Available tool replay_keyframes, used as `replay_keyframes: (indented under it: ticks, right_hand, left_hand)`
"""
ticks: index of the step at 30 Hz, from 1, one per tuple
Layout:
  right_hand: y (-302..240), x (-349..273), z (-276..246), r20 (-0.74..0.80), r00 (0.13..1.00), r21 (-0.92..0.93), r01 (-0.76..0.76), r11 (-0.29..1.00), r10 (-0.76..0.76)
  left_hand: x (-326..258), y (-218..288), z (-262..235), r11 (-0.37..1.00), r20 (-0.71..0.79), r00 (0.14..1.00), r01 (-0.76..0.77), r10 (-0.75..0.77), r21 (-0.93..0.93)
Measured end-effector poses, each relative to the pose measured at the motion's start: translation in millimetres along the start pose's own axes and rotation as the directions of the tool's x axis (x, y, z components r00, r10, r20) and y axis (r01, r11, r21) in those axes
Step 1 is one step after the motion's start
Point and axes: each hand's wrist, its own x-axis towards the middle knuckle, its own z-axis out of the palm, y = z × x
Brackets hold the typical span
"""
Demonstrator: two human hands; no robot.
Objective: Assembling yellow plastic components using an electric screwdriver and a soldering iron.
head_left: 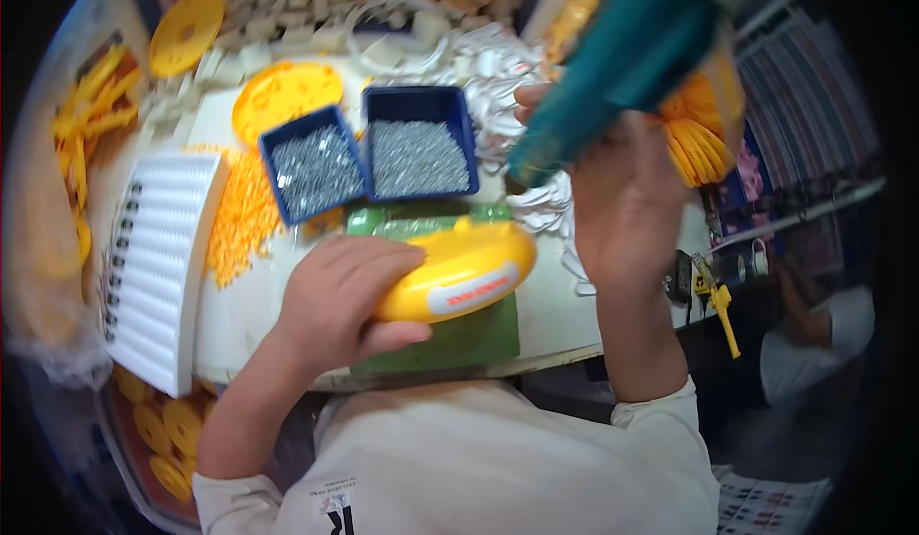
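Observation:
My left hand (335, 291) is closed round a glossy yellow rounded plastic housing (455, 267) with a white oval label, holding it above a green mat (488, 334). To the right, my right hand (627, 200) is around a teal electric screwdriver (617, 61), blurred by motion. Its tip points down toward the housing, apart from it. The tool hides most of my right fingers; a few fingertips show past its left side. Just beyond the housing stand two blue bins, a smaller one (272, 179) and a larger one (470, 143), both holding small silvery metal pieces.
A white ridged tray (163, 267) lies at the left beside loose small orange pieces (244, 214). Yellow discs (287, 95) and heaps of white parts (488, 66) sit farther back. A crate of yellow rings (177, 425) stands low at left. Another person (814, 334) is at the right.

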Motion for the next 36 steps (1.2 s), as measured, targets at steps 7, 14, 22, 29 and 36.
replay_keyframes:
  ticks: [7,14,22,29,36]
  right_hand:
    - [44,-77,-18,0.091,0.989,-0.627,0.15,0.764,-0.119]
    - [64,-89,-4,0.099,0.971,-0.574,0.235,0.784,-0.219]
    - [62,-104,-19,0.32,0.878,-0.62,0.477,0.623,-0.355]
    - [58,-125,-41,-0.006,0.995,-0.567,0.081,0.819,-0.102]
    - [100,-136,-26,0.023,0.984,-0.475,0.164,0.865,-0.174]
  left_hand:
    - [7,-11,0,0.98,-0.056,0.986,0.151,-0.159,-0.132]
    - [-2,2,1,0.994,-0.169,0.985,0.0,0.018,0.109]
    - [-36,21,3,0.976,-0.104,0.983,-0.136,0.154,0.169]
    - [-98,66,25,0.976,0.106,0.983,-0.161,0.147,0.143]
    - [-104,65,20,0.981,-0.022,0.995,-0.093,0.098,0.168]
